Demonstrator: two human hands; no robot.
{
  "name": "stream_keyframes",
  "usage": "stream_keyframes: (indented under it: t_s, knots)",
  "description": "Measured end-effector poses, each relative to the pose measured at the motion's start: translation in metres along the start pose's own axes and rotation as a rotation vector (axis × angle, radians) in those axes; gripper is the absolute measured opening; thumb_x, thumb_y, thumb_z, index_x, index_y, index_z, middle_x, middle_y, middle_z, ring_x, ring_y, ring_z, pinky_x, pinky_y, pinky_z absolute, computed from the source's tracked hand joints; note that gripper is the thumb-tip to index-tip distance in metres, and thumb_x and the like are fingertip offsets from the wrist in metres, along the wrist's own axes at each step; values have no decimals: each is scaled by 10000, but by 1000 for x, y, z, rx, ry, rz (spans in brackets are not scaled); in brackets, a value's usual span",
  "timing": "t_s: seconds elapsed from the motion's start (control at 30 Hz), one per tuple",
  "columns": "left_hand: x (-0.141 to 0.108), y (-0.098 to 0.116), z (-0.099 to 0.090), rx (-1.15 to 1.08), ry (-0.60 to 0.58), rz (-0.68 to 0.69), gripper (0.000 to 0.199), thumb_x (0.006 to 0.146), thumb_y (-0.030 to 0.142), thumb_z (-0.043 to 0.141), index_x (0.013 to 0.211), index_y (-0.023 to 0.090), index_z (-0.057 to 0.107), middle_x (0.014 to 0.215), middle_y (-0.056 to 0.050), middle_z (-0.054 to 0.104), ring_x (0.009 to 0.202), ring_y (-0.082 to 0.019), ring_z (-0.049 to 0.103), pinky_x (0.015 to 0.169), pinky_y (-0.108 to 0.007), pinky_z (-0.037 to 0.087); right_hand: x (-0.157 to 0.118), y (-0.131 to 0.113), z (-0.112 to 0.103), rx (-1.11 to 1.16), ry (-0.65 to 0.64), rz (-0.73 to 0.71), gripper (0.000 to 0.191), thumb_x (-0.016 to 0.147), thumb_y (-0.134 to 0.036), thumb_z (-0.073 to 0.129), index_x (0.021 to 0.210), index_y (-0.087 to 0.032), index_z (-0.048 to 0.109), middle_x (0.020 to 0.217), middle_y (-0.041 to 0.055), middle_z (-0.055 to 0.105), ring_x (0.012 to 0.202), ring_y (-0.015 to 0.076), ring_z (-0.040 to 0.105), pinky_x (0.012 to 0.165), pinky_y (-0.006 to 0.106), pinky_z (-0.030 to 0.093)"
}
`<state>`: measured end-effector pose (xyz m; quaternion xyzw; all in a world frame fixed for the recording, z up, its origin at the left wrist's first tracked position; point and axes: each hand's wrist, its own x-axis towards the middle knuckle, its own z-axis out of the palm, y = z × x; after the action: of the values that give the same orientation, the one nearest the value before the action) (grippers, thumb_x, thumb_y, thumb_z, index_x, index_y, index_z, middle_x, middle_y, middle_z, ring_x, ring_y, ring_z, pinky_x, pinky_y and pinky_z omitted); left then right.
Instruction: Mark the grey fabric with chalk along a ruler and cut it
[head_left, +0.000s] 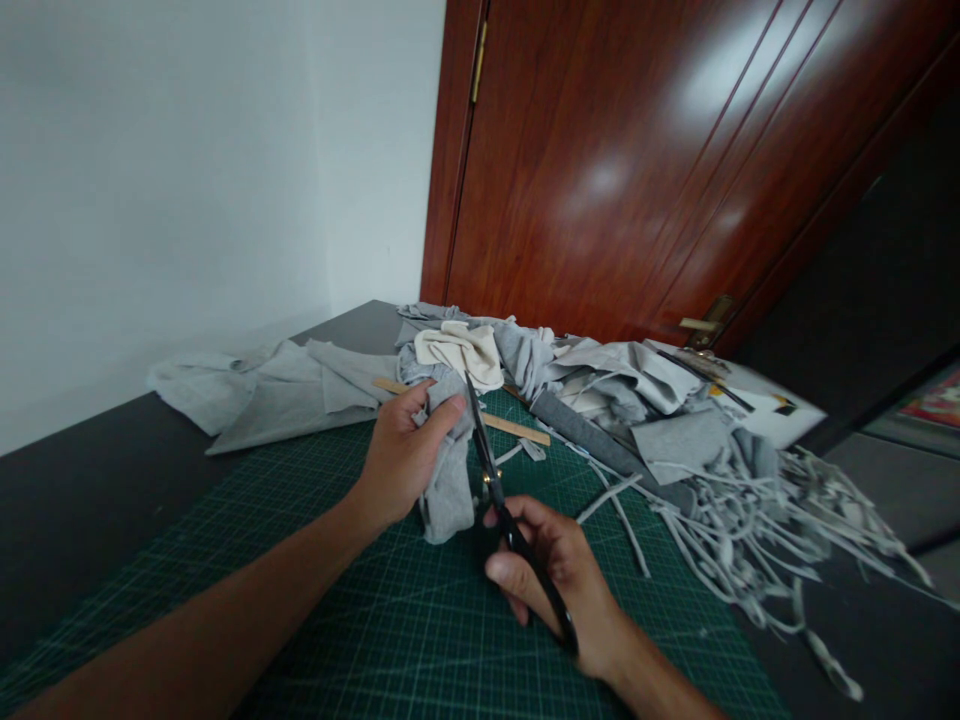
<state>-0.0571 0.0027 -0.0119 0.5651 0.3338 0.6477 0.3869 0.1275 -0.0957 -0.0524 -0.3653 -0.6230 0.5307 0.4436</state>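
My left hand (409, 445) pinches a folded piece of grey fabric (450, 490), whose lower end hangs down over the mat. In my right hand (559, 565) is a pair of black scissors (487, 460), fingers in the handles. The blades point away from me and lie just right of the grey fabric; I cannot tell whether they touch it. Behind the blade tips sits a cream folded cloth (465, 352). A wooden ruler (514, 429) runs behind the fabric and the scissors, partly covered by both.
A green cutting mat (405, 630) covers much of the dark table (90, 465). Grey cloth (292, 395) lies at the left. Fabric pieces (622, 370) and a tangle of grey strips (735, 530) spread to the right, near a clipboard (780, 400). A wooden door (600, 180) stands behind.
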Motion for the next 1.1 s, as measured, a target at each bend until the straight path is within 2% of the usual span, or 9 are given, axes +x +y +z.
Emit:
stream_keyframes:
  t_s: [0.27,0.57,0.8,1.1]
  knots:
    - [-1,0,0,-31,3,-29,167,856,363,762,873,198,776,786,1,721,724,-183,627,673,-289,499,0,-1,1,40,20,37,534,816,-538,940,1074,-181,639,607,-105,504,436,69,394,416,174,298]
    - [-1,2,1,-80,16,-43,153,831,351,797,853,199,794,790,-7,740,732,-193,655,673,-289,522,1,-1,1,16,22,38,553,808,-577,937,1065,-186,644,615,-98,500,447,72,387,419,185,307]
    - [-1,8,6,-213,23,-108,148,788,343,819,808,201,781,669,34,682,576,-143,569,589,-264,476,0,4,-1,67,-42,-34,585,848,-659,866,1097,-183,634,632,-81,526,423,70,428,409,176,321]
    - [-1,8,6,-211,70,-86,169,791,344,816,788,198,732,670,41,658,581,-128,540,564,-245,443,1,6,-1,130,-93,-30,663,835,-737,837,1121,-175,631,694,-56,559,445,71,480,431,176,352]
